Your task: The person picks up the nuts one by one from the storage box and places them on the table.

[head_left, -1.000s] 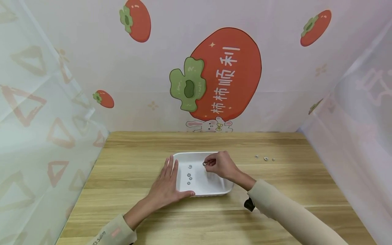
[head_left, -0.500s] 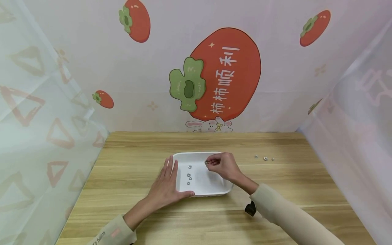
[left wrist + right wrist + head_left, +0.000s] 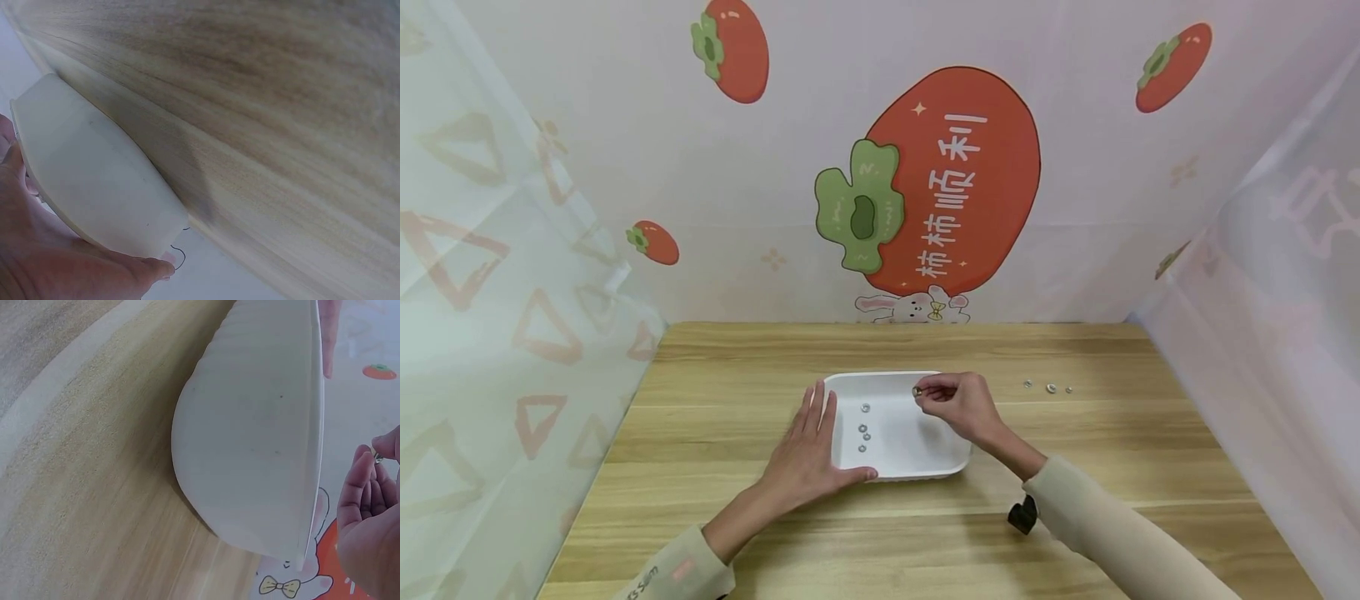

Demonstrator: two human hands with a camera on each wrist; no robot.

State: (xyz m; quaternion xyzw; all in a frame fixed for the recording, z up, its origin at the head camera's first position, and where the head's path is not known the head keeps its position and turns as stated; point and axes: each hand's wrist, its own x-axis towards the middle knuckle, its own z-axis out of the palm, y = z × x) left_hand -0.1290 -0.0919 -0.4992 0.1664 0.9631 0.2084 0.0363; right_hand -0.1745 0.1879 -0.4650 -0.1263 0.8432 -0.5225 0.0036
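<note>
White sheeting (image 3: 760,292), printed with red persimmons (image 3: 1000,183) and a rabbit (image 3: 917,310), encloses a wood-grain tabletop (image 3: 715,433) at the back and on both sides. On the tabletop sits a white tray (image 3: 917,454), upright. Left hand (image 3: 803,468): fingers extended and spread along the tray's left side, thumb laid out straight along the near rim; contact with the tray confirmed in the left wrist view. Right hand (image 3: 966,408): thumb and fingertips pinch one small metal ring (image 3: 917,391) above the tray's far right part; the right wrist view shows this hand raised clear of the rim. Inside the tray, toward its left side, lie four metal rings (image 3: 862,428) in a rough line, the middle two close together. Well to the right of the tray, three metal pieces (image 3: 1051,388) rest on the tabletop in a row, the central one largest. Both forearms wear beige sleeves (image 3: 1120,521); a black device (image 3: 1022,515) shows beneath the right cuff.
</note>
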